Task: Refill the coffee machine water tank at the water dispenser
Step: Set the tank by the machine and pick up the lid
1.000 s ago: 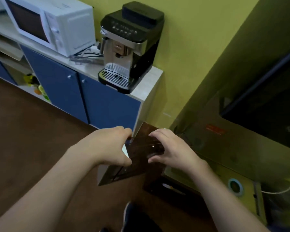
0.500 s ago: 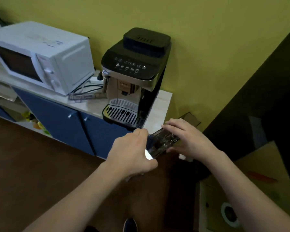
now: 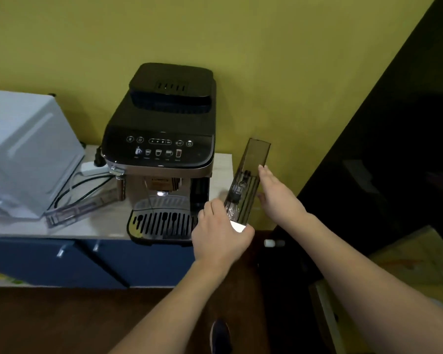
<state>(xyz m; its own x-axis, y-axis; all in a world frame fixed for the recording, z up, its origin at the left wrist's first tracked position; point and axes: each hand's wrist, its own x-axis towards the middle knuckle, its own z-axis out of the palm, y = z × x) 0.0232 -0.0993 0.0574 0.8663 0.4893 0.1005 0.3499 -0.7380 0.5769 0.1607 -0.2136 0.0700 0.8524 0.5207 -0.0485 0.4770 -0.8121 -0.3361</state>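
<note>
The black and silver coffee machine (image 3: 161, 154) stands on the pale counter (image 3: 105, 226) against the yellow wall. I hold the long smoky transparent water tank (image 3: 251, 172) just to its right, tilted with the far end up. My left hand (image 3: 220, 236) grips the near end at its white front. My right hand (image 3: 279, 198) lies flat against the tank's right side, fingers stretched out. The water dispenser is out of view.
A white microwave (image 3: 26, 154) sits left of the machine, with cables, a white plug (image 3: 92, 168) and a clear tray (image 3: 82, 208) between them. Blue cabinet doors (image 3: 87, 261) run below the counter. A dark panel (image 3: 394, 149) fills the right side. My shoe (image 3: 220, 335) shows on the brown floor.
The tank has come up from low near the floor to counter height beside the machine and turned lengthwise toward the wall. Both hands rose with it; the view tilted up.
</note>
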